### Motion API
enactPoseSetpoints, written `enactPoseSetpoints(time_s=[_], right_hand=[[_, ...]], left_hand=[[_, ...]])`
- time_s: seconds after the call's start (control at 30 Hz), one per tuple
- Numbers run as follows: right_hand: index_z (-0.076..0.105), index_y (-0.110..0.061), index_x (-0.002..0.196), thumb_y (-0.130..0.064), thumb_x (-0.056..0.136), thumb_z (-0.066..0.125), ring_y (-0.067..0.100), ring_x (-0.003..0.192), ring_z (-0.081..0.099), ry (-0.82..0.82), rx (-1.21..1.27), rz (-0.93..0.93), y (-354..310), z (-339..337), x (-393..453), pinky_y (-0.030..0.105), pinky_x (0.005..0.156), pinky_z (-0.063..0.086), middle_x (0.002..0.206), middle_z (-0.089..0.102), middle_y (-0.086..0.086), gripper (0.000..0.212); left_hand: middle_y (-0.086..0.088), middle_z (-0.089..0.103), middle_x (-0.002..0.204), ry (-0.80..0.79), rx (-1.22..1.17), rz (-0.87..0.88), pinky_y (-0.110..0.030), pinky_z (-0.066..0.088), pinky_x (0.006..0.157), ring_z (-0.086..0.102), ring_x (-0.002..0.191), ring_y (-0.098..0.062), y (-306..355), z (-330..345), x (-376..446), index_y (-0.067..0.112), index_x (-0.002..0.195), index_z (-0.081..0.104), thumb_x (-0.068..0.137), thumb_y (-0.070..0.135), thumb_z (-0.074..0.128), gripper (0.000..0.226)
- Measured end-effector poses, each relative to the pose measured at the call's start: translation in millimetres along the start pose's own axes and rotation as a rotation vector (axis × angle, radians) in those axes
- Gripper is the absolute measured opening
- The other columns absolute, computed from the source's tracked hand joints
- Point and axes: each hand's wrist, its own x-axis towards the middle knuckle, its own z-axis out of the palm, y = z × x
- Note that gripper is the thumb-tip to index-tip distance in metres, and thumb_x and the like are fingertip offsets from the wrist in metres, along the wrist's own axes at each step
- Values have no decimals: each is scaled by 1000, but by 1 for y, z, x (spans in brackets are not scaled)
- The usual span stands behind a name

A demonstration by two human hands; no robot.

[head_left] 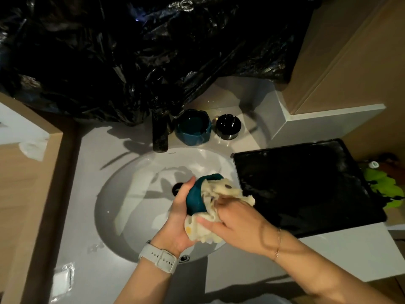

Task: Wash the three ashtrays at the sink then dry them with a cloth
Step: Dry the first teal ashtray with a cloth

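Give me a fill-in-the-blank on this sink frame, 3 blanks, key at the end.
1. The left hand holds a teal ashtray over the ____.
2. The right hand presses a ____ into that ashtray.
3. Beside the faucet stand ____ more ashtrays: a teal one and a black one.

Missing words: sink; cloth; two

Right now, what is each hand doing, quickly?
Left hand: grips the teal ashtray over the sink.
Right hand: fingers curled round the cream cloth, pressing it into the ashtray.
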Motion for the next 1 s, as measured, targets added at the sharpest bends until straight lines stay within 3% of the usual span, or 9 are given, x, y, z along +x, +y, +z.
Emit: enactPoseSetpoints(time_s=[0.13,0.27,0.33,0.4,0.5,0.6,0.73,0.87,1.0], right_hand=[[62,-10,104,-60,95,28,20,107,54,100,-209,8,8,-13,-2,28,92,37,106,65,7,61],[68,-9,92,-39,94,46,23,91,63,-21,-281,-90,25,-4,-10,33,104,39,86,70,6,37],[64,-7,77,-23,89,52,23,76,62,-61,-69,-22,29,-3,-14,33,81,52,76,66,8,23],[55,-4,70,-19,92,52,22,72,57,-42,60,-5,26,-2,-14,28,66,44,77,63,12,26],[57,-4,83,-40,97,46,20,84,57,-22,73,-59,18,-6,0,32,75,45,88,63,10,41],[59,-13,100,-60,96,32,18,107,54,-91,-45,17,19,-16,10,26,88,41,107,63,6,54],[61,-17,91,-62,96,17,19,97,60,-53,-104,-9,23,-7,1,32,92,46,91,66,5,63],[66,-10,86,-66,88,22,19,70,61,-51,106,40,33,10,-9,37,66,50,75,65,6,71],[69,-7,100,-46,92,54,20,90,69,-57,691,252,22,15,-8,41,83,55,94,72,11,42]], left_hand=[[-18,73,100,-51,2,88,-40,59,76,72,88,-31,-4,10,3,8,97,79,90,46,55,46],[-14,73,86,-39,-25,168,-37,57,70,71,77,-28,-2,14,3,15,76,79,90,40,55,37],[-16,73,90,-15,-63,139,-38,57,71,72,79,-30,-3,15,1,11,83,80,89,43,56,40],[-20,71,104,22,-123,77,-44,54,86,69,93,-35,-6,14,1,4,106,76,86,48,60,51],[-23,63,119,52,-132,13,-48,45,101,62,107,-38,-13,17,-2,2,126,66,86,53,60,65],[-22,62,116,51,-136,1,-45,49,91,63,101,-36,-17,19,-3,4,128,63,86,54,57,65],[-21,68,101,114,-164,59,-45,51,86,67,89,-35,-13,17,-1,2,119,67,84,47,62,57],[-20,68,93,115,-169,25,-44,50,84,65,85,-35,-15,16,-4,2,110,68,86,46,61,51],[-21,67,103,117,-94,74,-44,50,90,65,95,-35,-19,17,-4,1,114,69,88,51,58,58]])
